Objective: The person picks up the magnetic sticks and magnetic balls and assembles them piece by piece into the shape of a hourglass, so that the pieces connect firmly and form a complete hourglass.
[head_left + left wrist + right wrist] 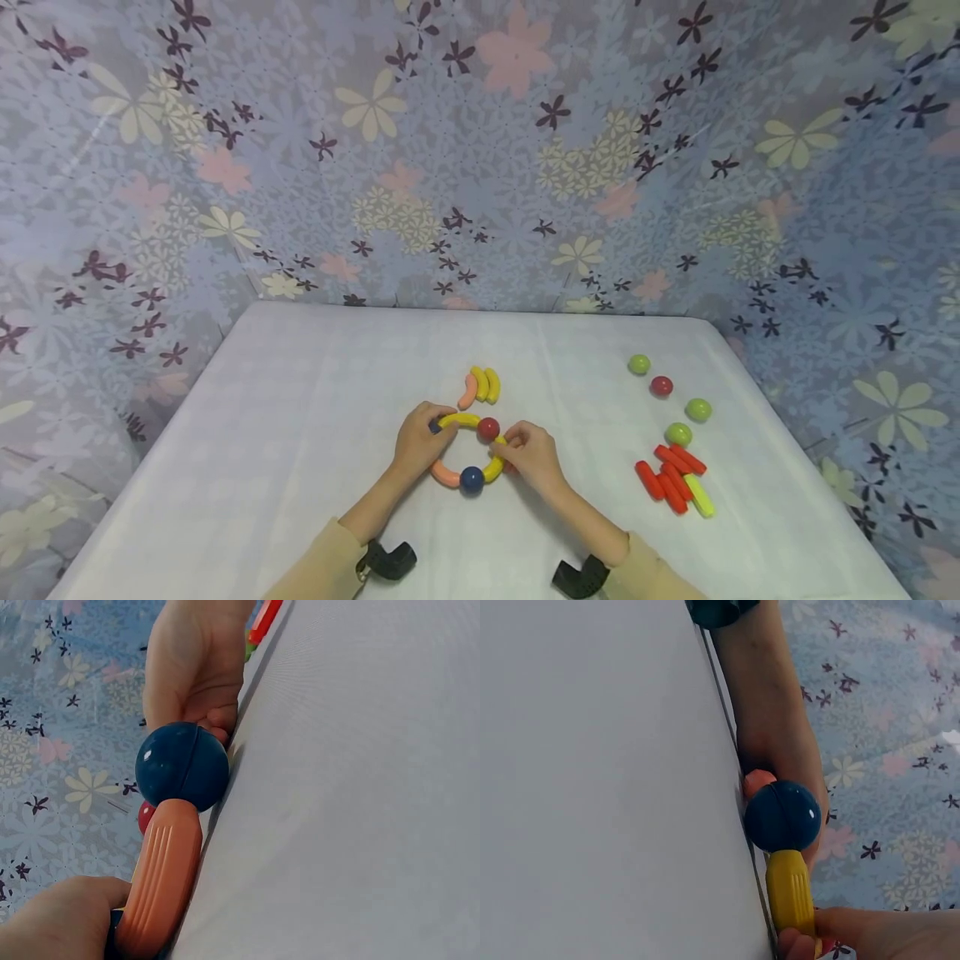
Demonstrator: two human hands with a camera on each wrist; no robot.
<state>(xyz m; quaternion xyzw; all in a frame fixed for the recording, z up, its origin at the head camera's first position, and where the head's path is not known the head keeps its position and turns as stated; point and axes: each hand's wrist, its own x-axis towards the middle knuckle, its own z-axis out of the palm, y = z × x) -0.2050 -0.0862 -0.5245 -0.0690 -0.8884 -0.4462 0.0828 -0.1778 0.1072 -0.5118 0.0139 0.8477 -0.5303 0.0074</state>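
On the white table, curved plastic rods and balls join in a ring. My left hand (422, 442) grips its left side at a dark blue ball (434, 427), partly hidden by the fingers. From there a yellow curved rod (461, 419) runs to a red ball (488, 429). Between thumb and fingers, my right hand (534, 457) pinches the yellow curved rod (789, 889) on the right side. Nearest me, another blue ball (472, 479) links that rod to an orange curved rod (163, 874). Part of the ring's right side is hidden behind the fingers.
Beyond the ring lie two yellow curved rods (486, 384) and an orange curved rod (467, 392). To the right are several straight red rods (649, 481), a yellow-green rod (700, 497), green balls (698, 409) and a red ball (662, 386). A flowered cloth (480, 167) hangs behind.
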